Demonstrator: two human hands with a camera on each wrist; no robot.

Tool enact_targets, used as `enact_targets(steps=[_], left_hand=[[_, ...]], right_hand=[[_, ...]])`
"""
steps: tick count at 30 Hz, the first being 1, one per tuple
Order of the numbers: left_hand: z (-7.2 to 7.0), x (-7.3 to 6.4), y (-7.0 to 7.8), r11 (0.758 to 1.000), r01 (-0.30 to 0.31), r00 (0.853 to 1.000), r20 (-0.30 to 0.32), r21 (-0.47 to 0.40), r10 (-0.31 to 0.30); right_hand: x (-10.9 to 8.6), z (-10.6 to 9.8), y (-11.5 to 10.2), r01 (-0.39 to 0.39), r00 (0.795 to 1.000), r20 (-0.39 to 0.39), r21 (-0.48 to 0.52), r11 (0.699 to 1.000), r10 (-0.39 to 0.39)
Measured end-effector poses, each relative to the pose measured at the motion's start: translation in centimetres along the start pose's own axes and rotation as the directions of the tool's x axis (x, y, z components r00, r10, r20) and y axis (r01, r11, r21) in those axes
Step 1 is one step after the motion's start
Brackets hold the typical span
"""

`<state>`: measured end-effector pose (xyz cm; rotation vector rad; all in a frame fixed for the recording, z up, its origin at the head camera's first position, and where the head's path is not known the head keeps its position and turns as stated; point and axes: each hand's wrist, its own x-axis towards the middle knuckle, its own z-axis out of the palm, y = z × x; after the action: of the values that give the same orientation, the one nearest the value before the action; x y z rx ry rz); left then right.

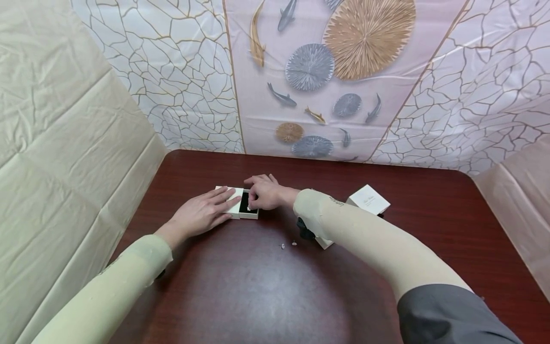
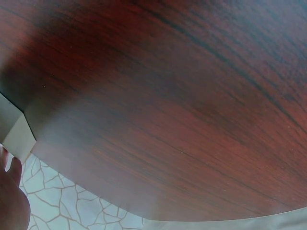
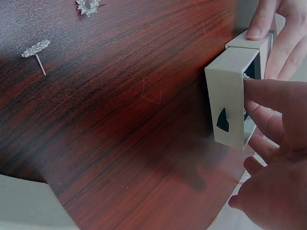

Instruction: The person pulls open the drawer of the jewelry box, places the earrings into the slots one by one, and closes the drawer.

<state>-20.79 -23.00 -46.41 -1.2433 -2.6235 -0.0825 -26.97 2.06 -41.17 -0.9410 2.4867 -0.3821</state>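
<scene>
A small cream drawer-style jewelry box point(image 1: 227, 210) lies on the table, its drawer point(image 3: 230, 96) slid partly out to show a black lining. My left hand point(image 1: 202, 212) rests on the outer sleeve, fingers straight across the top and thumb against the near side. Over the drawer, my right hand point(image 1: 266, 193) pinches a small silvery piece of jewelry point(image 1: 248, 208) between thumb and forefinger; its exact kind is mostly hidden. Nearer me lie two stud earrings, one with a flat head and post point(image 3: 36, 49), the other an openwork flower-like earring point(image 3: 88, 6).
A white box point(image 1: 368, 199) with faint lettering stands to the right, partly behind my right forearm. Below that forearm shows the corner of another cream piece point(image 1: 325, 243). The dark reddish wooden table point(image 1: 266, 296) meets patterned cloth at its back edge.
</scene>
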Motion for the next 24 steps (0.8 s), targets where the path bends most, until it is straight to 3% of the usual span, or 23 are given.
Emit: enact_targets(steps=[15,24], left_hand=[[-0.02,0.05,0.06,1.000,-0.002,1.000,-0.006,0.000,0.002],[0.14,0.07,-0.02,1.000,-0.017,0.999,-0.029,0.011,0.018]], right_hand=[[-0.03,0.02,-0.12,-0.015,1.000,-0.002,0.003,1.000,0.015],[0.10,0.12,-0.16,-0.009,0.998,-0.056,-0.099,0.995,0.004]])
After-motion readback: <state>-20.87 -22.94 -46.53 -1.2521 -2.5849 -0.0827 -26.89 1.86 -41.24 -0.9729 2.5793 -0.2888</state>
